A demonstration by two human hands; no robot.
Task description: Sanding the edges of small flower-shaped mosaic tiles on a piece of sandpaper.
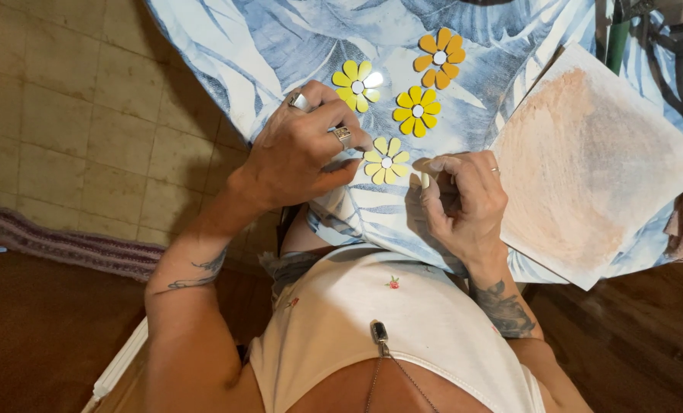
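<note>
- My left hand (299,153) presses fingertips on a pale yellow daisy cutout (386,161) at frame centre, on the leaf-print counter (280,46).
- My right hand (464,200) curls, pinching a small pale piece (425,180) just beside it.
- Three more daisies lie above: yellow (356,86), yellow (417,111), orange (439,57).
- A pinkish-smeared paper sheet (594,160) lies at right.

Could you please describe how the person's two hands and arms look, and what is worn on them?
Both arms are bare, with no sleeves. The left hand wears two chunky silver rings, and a dark line tattoo crosses its forearm. The right hand wears one thin ring, and a large dark shaded tattoo sits near its wrist.
</note>
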